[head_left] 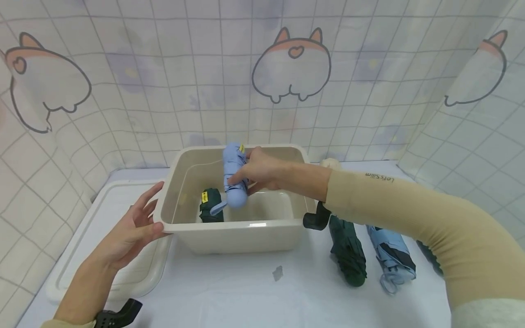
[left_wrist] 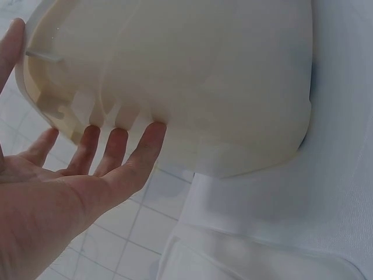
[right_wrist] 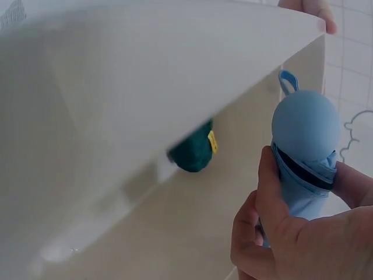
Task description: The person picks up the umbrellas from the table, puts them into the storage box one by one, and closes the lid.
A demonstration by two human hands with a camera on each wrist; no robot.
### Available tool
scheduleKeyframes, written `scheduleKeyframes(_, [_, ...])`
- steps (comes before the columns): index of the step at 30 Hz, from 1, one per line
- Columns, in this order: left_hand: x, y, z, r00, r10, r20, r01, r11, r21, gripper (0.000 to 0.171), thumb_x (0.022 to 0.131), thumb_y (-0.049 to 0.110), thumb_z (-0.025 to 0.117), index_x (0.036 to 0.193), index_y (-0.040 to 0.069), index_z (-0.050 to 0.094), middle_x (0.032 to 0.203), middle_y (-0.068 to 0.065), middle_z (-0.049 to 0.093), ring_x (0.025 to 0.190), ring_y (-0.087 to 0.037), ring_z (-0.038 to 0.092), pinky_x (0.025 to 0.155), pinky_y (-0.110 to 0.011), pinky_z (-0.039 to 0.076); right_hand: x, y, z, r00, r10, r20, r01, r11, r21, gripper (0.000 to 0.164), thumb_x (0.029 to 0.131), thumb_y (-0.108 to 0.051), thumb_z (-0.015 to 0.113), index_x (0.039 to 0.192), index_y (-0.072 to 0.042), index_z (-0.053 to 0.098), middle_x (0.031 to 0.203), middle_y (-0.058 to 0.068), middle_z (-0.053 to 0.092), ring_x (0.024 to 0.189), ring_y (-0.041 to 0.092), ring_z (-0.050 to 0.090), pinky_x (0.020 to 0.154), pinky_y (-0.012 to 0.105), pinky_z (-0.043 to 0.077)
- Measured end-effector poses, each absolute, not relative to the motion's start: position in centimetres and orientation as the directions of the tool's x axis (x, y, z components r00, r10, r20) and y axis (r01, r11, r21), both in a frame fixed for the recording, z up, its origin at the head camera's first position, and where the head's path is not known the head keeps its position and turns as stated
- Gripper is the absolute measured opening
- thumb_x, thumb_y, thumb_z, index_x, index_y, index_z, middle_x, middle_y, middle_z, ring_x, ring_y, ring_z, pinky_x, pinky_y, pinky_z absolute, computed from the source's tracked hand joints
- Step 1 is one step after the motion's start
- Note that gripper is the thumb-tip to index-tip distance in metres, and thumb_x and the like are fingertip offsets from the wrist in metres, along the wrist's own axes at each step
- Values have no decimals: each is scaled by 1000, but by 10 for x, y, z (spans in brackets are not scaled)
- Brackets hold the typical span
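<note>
Right hand has fingers wrapped round a light-blue folded fabric umbrella, over the beige rectangular plastic bin; left hand spreads its fingers against that. Probably lightish, soft-skinned, stiff-cored: grab mid-body.

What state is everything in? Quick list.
bin: upright, uncovered
lid: off, lying flat
held blue umbrella: folded, over the bin
inner green umbrella: folded, in the bin
outer green umbrella: folded, lying down
other blue umbrella: folded, lying down
far-right dark thing: mostly hidden, can't tell
left hand: touching the bin
right hand: holding an umbrella
</note>
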State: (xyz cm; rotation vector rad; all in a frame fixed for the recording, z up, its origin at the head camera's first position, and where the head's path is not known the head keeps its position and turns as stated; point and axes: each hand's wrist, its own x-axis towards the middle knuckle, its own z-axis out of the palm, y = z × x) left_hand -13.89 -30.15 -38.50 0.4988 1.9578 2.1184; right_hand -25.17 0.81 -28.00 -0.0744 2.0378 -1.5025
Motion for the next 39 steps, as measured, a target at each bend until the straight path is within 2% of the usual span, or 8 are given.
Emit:
scheduleKeyframes(5, [-139, -302, -386, -918, 385, 98, 66, -95, 993, 90, 98, 5, 68, 165, 28, 11, 158, -11, 26, 136, -22, 43, 98, -38, 52, -251, 8, -282, -808, -406, -427, 305, 330, -893, 87, 88, 4, 77, 154, -1, 21, 133, 24, 47, 113, 38, 61, 73, 44, 61])
scheduleKeyframes(11, [-139, -302, -385, -910, 397, 119, 81, -110, 991, 90, 98, 3, 67, 165, 26, 12, 157, -10, 27, 135, -22, 45, 98, -39, 52, -250, 14, -279, -813, -402, -422, 312, 312, -898, 89, 91, 8, 72, 156, -2, 11, 150, 24, 33, 128, 42, 53, 76, 45, 61])
scheduleKeyframes(15, [-139, -302, -384, -909, 400, 119, 76, -123, 990, 89, 98, 2, 66, 165, 25, 12, 157, -10, 27, 136, -21, 44, 98, -39, 52, -253, 21, -276, -811, -411, -417, 293, 332, -897, 84, 92, 3, 72, 154, -2, 15, 153, 22, 30, 127, 39, 54, 79, 45, 61])
scheduleKeyframes(23, [-139, -301, -385, -912, 395, 113, 68, -126, 990, 91, 98, 1, 67, 165, 25, 11, 156, -10, 29, 135, -23, 46, 98, -40, 53, -260, 45, -266, -779, -469, -417, 233, 400, -886, 85, 94, -7, 75, 156, -6, 18, 146, 17, 40, 129, 34, 54, 84, 42, 59])
scheduleKeyframes(29, [-140, -302, -384, -909, 400, 116, 70, -128, 989, 90, 98, 0, 66, 165, 25, 12, 156, -10, 29, 135, -23, 46, 98, -40, 53, -266, 66, -261, -770, -492, -407, 215, 401, -891, 79, 95, -10, 73, 155, -3, 22, 141, 18, 48, 129, 32, 54, 89, 42, 58])
scheduleKeyframes(39, [-139, -301, -384, -911, 395, 118, 74, -125, 989, 91, 97, 1, 67, 166, 25, 13, 156, -10, 31, 134, -24, 46, 97, -40, 53, -273, 113, -259, -776, -528, -344, 178, 340, -923, 67, 100, -13, 67, 155, -2, 30, 147, 16, 46, 130, 34, 54, 101, 49, 51])
